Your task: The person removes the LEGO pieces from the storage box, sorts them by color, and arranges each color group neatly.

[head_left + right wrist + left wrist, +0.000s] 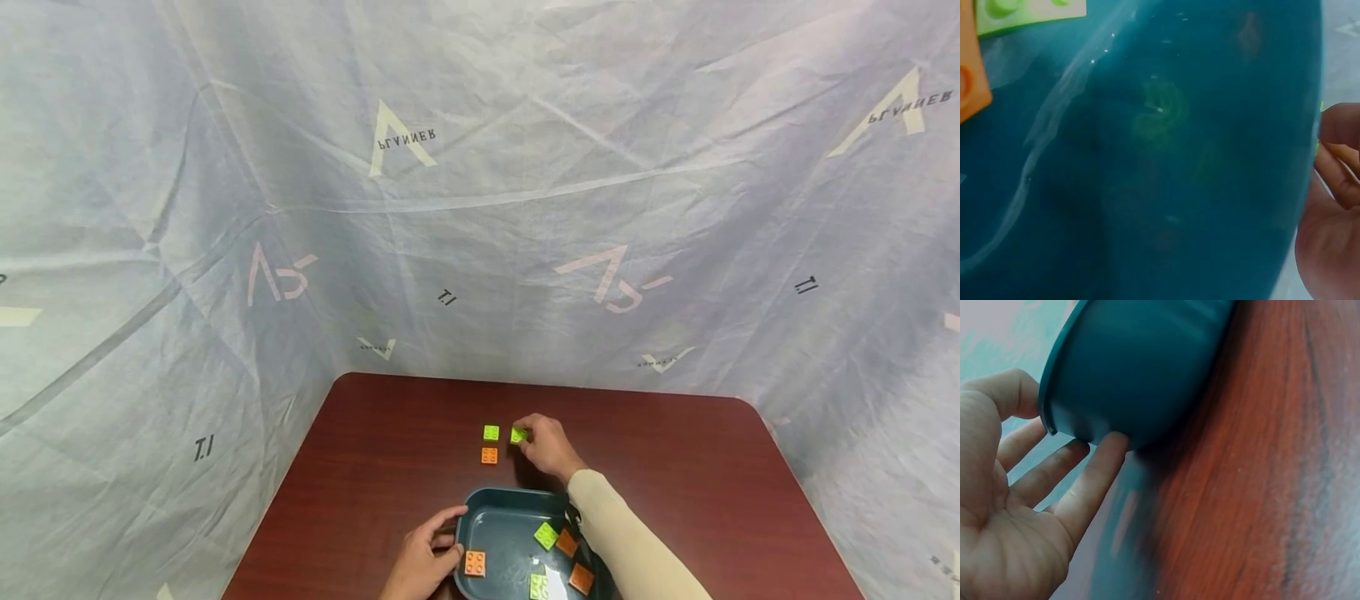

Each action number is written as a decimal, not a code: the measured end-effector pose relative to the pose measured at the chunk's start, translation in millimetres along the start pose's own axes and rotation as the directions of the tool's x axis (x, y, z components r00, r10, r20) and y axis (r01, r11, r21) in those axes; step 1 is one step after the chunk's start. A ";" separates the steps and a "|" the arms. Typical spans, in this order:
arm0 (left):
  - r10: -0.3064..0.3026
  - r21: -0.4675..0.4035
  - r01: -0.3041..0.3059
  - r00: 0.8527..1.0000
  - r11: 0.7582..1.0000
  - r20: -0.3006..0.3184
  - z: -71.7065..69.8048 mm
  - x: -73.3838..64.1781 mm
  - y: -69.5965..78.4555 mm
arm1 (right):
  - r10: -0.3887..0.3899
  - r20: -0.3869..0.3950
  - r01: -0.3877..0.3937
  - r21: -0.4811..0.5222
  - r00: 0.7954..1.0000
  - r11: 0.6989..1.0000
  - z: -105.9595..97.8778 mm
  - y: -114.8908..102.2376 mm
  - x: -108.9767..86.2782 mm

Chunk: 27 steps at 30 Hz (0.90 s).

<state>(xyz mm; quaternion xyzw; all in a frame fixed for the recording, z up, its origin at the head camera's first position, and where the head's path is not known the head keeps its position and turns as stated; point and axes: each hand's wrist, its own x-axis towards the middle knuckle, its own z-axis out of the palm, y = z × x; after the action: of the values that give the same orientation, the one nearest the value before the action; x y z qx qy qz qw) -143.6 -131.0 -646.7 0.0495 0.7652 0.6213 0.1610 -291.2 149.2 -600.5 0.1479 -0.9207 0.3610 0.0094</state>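
My right hand [551,450] pinches a lime-green toy brick [517,436] low over the table, beyond the tray. Left of it sit another green brick [491,432] and an orange brick [489,456], one in front of the other. At the tray's left side, my left hand [423,558] grips the dark teal tray [512,497]. The thumb bends over the rim while fingertips [1117,440] lie against the outer wall. In the right wrist view the tray's wall hides most of the pinched brick, and only part of the right hand [1335,181] shows.
Inside the tray lie several loose bricks, including an orange one [475,563] at left and a green one [545,536] at right. The right sleeve [626,533] crosses the tray's right edge. Printed grey cloth [480,208] hangs around the reddish-brown table [675,450].
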 end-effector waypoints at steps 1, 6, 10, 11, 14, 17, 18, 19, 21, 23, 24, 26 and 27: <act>0.001 0.000 -0.001 1.000 1.000 -0.002 0.0 0.1 0.1 | -0.001 0.001 0.001 -0.001 1.000 1.000 1.1 0.5 1.9; 0.018 0.013 -0.018 1.000 1.000 -0.001 0.6 0.5 0.2 | 0.015 0.014 -0.015 -0.011 1.000 1.000 7.6 5.3 8.6; 0.019 0.008 -0.019 1.000 1.000 0.001 0.5 0.3 -0.6 | 0.006 0.028 -0.005 -0.033 1.000 0.999 13.4 10.3 14.5; 0.015 -0.002 -0.015 1.000 1.000 0.002 0.4 0.1 -0.8 | -0.002 0.028 0.003 -0.038 1.000 0.999 14.5 11.2 16.3; 0.004 -0.028 -0.004 1.000 1.000 0.006 0.1 0.0 -1.2 | -0.007 0.027 0.008 -0.055 1.000 0.998 17.8 14.2 21.2; -0.011 -0.065 0.012 1.000 0.998 0.012 -0.1 -0.2 -1.8 | -0.001 0.025 0.002 -0.056 1.000 0.998 20.4 16.2 24.8; -0.014 -0.070 0.015 1.000 0.997 0.013 -0.2 -0.3 -1.9 | 0.005 0.025 -0.004 -0.055 1.000 0.998 21.4 17.1 25.8; -0.018 -0.076 0.019 1.000 0.997 0.014 -0.3 -0.4 -2.0 | 0.010 0.025 -0.008 -0.052 1.000 0.999 22.2 17.6 26.8; -0.019 -0.078 0.020 1.000 0.997 0.012 -0.7 -0.3 -2.4 | 0.016 0.026 -0.014 -0.049 1.000 0.999 23.9 18.3 28.4; -0.015 -0.069 0.015 1.000 0.997 0.008 0.0 0.2 -2.5 | 0.027 0.027 -0.026 -0.051 0.999 0.998 24.6 19.7 28.5; -0.014 -0.064 0.014 1.000 0.998 0.006 0.2 0.4 -2.5 | 0.038 0.029 -0.036 -0.050 0.999 0.998 25.0 20.3 28.4; -0.013 -0.060 0.013 1.000 0.998 0.003 0.2 0.8 -2.5 | 0.059 0.033 -0.057 -0.045 0.998 0.997 25.4 20.7 28.6; -0.014 -0.058 0.015 1.000 0.998 0.002 0.2 0.8 -2.5 | 0.067 0.035 -0.066 -0.045 0.997 0.997 25.5 20.6 29.0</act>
<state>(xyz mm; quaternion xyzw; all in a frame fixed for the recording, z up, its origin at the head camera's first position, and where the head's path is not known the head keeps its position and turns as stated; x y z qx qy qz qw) -144.0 -131.1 -649.3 0.0399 0.7470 0.6421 0.1676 -322.3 138.9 -629.4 0.1234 -0.9328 0.3383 -0.0160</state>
